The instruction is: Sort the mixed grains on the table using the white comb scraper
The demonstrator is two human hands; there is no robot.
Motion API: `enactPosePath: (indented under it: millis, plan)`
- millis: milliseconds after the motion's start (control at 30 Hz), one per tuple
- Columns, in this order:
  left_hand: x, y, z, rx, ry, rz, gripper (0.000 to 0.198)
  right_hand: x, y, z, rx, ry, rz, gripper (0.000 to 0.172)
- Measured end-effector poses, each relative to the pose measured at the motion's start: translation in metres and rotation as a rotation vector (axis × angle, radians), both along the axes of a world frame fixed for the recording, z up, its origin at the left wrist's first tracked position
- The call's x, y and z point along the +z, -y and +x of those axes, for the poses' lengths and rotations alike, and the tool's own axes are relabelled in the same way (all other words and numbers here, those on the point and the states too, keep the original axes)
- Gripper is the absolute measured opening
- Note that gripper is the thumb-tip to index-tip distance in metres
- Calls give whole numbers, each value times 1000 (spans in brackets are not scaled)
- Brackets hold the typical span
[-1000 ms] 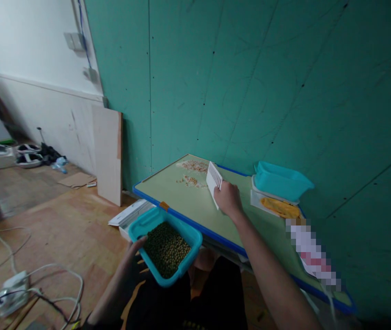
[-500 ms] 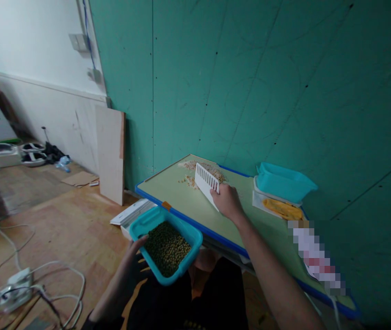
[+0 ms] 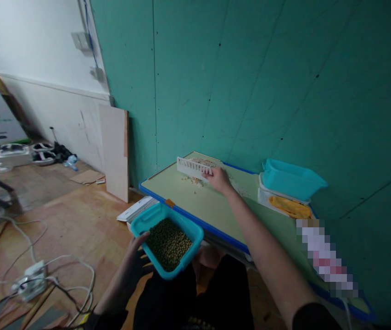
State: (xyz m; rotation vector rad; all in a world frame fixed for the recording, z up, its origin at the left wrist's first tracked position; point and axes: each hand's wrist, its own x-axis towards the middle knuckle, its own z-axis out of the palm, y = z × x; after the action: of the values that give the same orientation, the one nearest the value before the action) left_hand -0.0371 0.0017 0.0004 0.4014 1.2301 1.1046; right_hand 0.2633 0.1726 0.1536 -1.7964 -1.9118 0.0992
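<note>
My left hand (image 3: 134, 259) grips the near rim of a turquoise tub (image 3: 166, 239) filled with green beans, held below the front edge of the green table (image 3: 212, 208). My right hand (image 3: 218, 178) reaches to the table's far left corner and is closed on a white slotted plastic scraper (image 3: 193, 167), which stands on its long edge against a scatter of pale beans (image 3: 198, 179).
At the table's right sit an empty turquoise tub (image 3: 292, 179) on a white tray and a yellow item (image 3: 290, 207) beside it. A wooden board (image 3: 114, 151) leans on the green wall. Cables and a power strip (image 3: 32, 280) lie on the floor at left.
My right hand has carried the scraper from the table's middle to the far left corner, behind the pale beans, and turned it flatter. The tub in my left hand has stayed in place.
</note>
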Motion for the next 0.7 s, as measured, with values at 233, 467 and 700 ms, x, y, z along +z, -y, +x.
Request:
enactPosePath:
  millis: [233, 467, 700]
  plan:
    - [5, -1, 4, 8, -35, -40, 85, -8, -2, 2, 38, 30, -13, 24]
    - [17, 6, 9, 8, -59, 3, 61, -4, 5, -1, 81, 20, -10, 21]
    - [17, 11, 8, -9, -76, 84, 65, -10, 0, 1, 159, -98, 8, 18]
